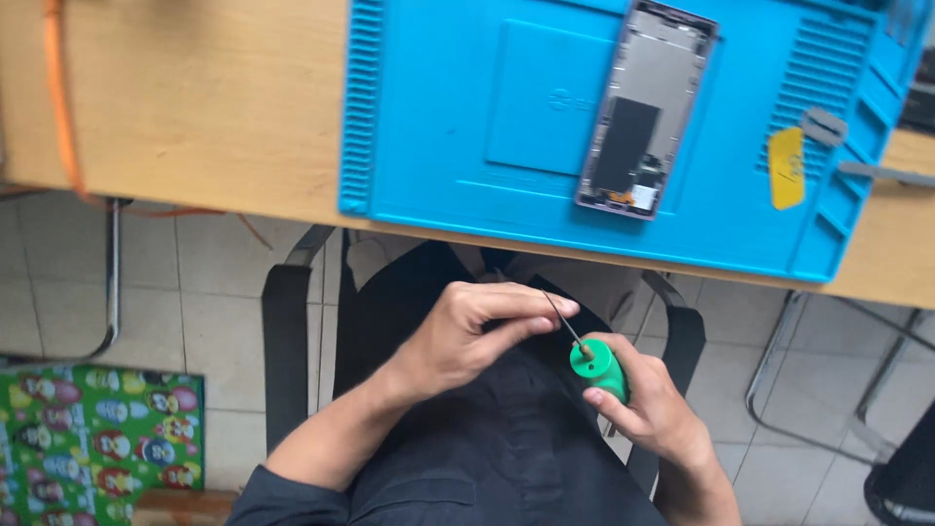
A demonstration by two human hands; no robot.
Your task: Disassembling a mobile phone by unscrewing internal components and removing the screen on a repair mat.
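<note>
Left hand (pixel 467 336) pinches a thin bit (pixel 563 319); right hand (pixel 643 404) grips the green handle (pixel 596 362). Best seat the bit straight, handle steady.

Yellow label (pixel 786 168) on mat, right.

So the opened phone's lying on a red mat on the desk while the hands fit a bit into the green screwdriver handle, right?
Not quite: the head view shows the mat is blue, not red. The phone does lie on it.
</note>
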